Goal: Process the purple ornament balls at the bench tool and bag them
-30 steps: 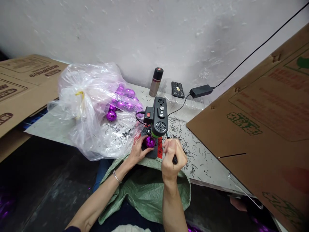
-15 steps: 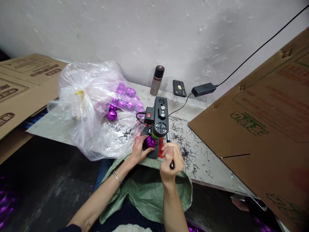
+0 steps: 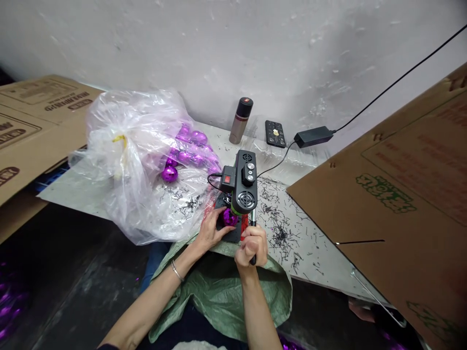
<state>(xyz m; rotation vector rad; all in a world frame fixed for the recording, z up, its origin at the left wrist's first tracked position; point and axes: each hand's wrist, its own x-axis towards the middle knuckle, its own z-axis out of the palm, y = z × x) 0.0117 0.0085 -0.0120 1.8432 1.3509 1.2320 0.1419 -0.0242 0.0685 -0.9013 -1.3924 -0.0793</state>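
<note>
A shiny purple ball [image 3: 229, 217] sits under the head of a small black machine [image 3: 246, 182], which has round vents, knobs and a red switch. My left hand [image 3: 212, 229] holds the ball between thumb and fingers from the left. On the right, my right hand [image 3: 253, 247] is wrapped round the black grip of the machine's lever [image 3: 253, 218]. Beneath the machine lies a dark base plate [image 3: 231, 236] with red on either side of it. More purple balls [image 3: 195, 146] show through a clear plastic bag [image 3: 134, 194] to the left.
A bottle [image 3: 241, 121], a phone [image 3: 275, 133] and a power adapter [image 3: 314, 136] lie or stand along the wall. Black scraps [image 3: 280, 236] litter the table. Cardboard boxes flank it at left [image 3: 32, 112] and right [image 3: 401, 233]. Green cloth [image 3: 215, 287] hangs at the front edge.
My right hand and the lever grip have shifted slightly left and down in the view. My left hand stays at the ball. The whole view has shifted a little.
</note>
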